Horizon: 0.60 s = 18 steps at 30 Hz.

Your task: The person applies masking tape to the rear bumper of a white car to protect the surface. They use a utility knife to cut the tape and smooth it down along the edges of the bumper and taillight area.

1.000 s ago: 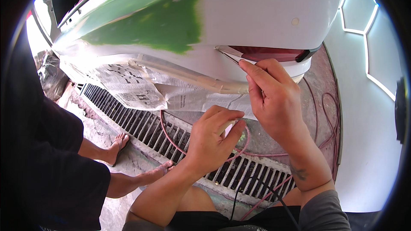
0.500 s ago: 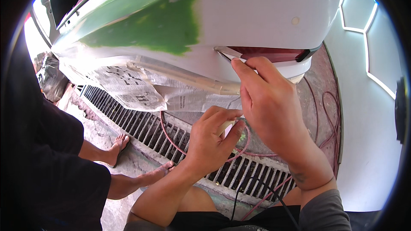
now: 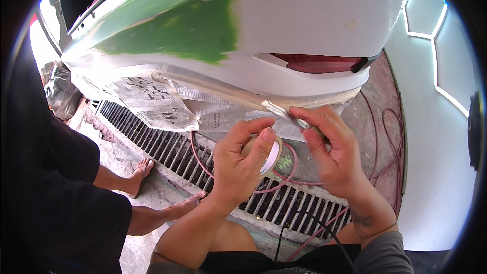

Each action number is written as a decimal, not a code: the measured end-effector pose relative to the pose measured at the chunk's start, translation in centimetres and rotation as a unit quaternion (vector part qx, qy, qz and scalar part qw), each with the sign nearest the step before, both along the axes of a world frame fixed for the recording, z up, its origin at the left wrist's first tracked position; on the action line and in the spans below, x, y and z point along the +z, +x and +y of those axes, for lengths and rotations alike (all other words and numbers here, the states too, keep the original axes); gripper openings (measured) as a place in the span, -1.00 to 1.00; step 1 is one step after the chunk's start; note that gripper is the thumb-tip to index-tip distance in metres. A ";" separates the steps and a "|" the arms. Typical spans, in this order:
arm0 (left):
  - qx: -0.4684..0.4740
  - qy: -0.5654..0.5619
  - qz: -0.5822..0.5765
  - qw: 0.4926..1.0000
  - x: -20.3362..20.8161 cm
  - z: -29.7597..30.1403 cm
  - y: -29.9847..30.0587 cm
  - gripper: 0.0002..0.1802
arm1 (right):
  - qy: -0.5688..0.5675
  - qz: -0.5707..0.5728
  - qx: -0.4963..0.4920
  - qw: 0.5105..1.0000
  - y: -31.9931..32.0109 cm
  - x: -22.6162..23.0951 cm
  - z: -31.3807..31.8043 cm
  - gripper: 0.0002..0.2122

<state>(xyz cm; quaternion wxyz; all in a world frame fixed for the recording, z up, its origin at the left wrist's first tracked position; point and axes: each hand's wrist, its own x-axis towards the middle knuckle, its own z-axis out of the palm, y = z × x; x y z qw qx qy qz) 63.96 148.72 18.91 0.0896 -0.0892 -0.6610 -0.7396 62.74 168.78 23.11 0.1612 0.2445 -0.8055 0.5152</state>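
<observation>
My left hand (image 3: 242, 157) is closed round a roll of masking tape (image 3: 274, 159), its pale inner core facing right. Thumb and forefinger of that hand meet at the roll's upper side. Just to the right, my right hand (image 3: 335, 149) grips a slim silvery tool (image 3: 284, 113) that looks like a utility knife, pointing up and left. Both hands are below the white car bumper (image 3: 304, 25). A dark red reflector (image 3: 324, 64) sits in the bumper's lower part, touched by neither hand.
A green patch (image 3: 198, 25) covers the bumper's left side. Newspaper (image 3: 157, 101) is taped along its lower edge. A floor grate (image 3: 167, 139) and reddish hose (image 3: 390, 122) lie below. At left stands another person (image 3: 66, 187) in dark clothes. A panel with glowing strips (image 3: 436, 61) is at right.
My right hand has drawn back from the reflector, down toward my left hand, bringing the slim tool. My left hand has shifted slightly left, and the tape roll now shows more.
</observation>
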 end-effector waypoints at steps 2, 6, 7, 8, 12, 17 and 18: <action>0.001 0.032 0.014 0.999 -0.3 0.6 0.0 -0.66 | -0.065 -0.109 0.013 0.992 1.0 -0.7 -0.2 -0.67; 0.008 0.019 0.023 1.000 0.1 0.8 0.2 -0.65 | 0.029 -0.070 0.106 0.991 0.2 -2.0 1.2 -0.68; 0.005 0.014 0.008 1.000 0.1 0.7 0.2 -0.67 | 0.034 -0.072 0.107 0.991 0.3 -2.1 1.0 -0.70; 0.000 0.010 -0.007 1.000 0.1 0.4 0.2 -0.68 | 0.041 -0.074 0.106 0.991 0.4 -2.1 0.9 -0.72; -0.001 -0.002 -0.012 1.000 -0.1 0.5 -0.1 -0.73 | -0.052 -0.154 0.104 0.981 0.4 -3.5 0.5 -0.77; -0.010 0.012 -0.023 1.000 -0.1 0.3 -0.4 -0.75 | -0.036 -0.228 0.109 0.967 0.7 -4.1 0.1 -0.72; -0.009 0.009 -0.022 1.000 -0.1 0.3 -0.5 -0.75 | -0.012 -0.206 0.103 0.973 0.8 -3.8 0.0 -0.72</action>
